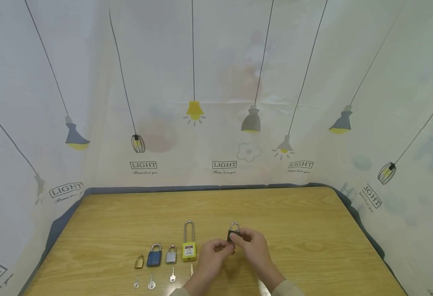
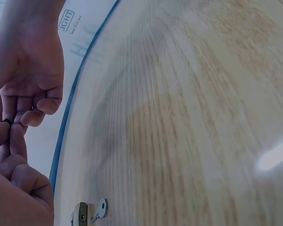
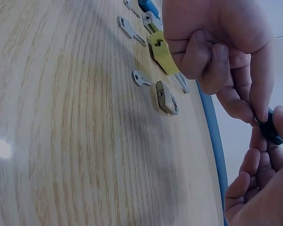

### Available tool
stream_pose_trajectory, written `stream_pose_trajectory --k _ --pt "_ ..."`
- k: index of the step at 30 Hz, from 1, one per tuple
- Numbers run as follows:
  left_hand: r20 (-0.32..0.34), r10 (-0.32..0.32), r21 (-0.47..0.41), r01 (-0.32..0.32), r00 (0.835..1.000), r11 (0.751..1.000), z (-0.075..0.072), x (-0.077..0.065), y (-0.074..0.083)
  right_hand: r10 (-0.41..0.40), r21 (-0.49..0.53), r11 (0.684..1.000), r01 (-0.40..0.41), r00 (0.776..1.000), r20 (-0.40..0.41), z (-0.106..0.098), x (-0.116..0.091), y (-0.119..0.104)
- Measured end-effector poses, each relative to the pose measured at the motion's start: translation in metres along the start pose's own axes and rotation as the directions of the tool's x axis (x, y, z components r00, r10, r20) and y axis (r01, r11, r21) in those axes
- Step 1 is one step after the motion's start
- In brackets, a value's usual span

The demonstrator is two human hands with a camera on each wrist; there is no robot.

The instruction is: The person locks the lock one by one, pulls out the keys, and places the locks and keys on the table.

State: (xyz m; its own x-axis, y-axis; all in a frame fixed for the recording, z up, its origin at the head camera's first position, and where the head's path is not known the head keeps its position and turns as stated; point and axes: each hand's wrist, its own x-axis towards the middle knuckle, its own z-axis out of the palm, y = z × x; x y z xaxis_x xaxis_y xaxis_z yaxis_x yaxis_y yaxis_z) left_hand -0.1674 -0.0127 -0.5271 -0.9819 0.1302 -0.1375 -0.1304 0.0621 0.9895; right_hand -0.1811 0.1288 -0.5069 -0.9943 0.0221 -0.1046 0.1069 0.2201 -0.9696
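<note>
My right hand [image 1: 256, 248] holds a small black padlock [image 1: 232, 235] between thumb and fingers, its silver shackle upward. Thumb and forefinger of my left hand [image 1: 212, 258] pinch together right at the padlock's lower end; I cannot tell what small thing they grip, as the fingertips hide it. The right wrist view shows the dark padlock body [image 3: 271, 128] between both hands, raised above the table. Left of the hands stand a yellow long-shackle padlock [image 1: 189, 250], a silver padlock [image 1: 171, 255], a blue padlock [image 1: 154, 257] and a small brass padlock [image 1: 139, 262].
Small keys lie before the padlocks, among them a silver key [image 1: 172, 274] and a round-headed key [image 1: 151, 282]. Another padlock [image 3: 164, 98] with a key [image 3: 140, 78] lies below the hands, hidden in the head view. A lamp-printed curtain [image 1: 223, 135] surrounds the wooden table [image 1: 305, 222].
</note>
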Motion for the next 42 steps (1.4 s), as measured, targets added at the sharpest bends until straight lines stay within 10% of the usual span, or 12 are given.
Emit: stream_pose_trajectory --k 27,42 --pt "0.017 0.009 0.058 -0.01 1.0 0.998 0.002 -0.007 -0.009 0.014 0.003 1.0 -0.014 0.999 -0.032 -0.006 0.006 -0.004" --pt "0.039 -0.029 0.168 0.023 0.999 0.986 0.003 -0.031 -0.019 0.042 -0.188 0.981 -0.042 0.999 -0.005 -0.009 0.012 -0.002"
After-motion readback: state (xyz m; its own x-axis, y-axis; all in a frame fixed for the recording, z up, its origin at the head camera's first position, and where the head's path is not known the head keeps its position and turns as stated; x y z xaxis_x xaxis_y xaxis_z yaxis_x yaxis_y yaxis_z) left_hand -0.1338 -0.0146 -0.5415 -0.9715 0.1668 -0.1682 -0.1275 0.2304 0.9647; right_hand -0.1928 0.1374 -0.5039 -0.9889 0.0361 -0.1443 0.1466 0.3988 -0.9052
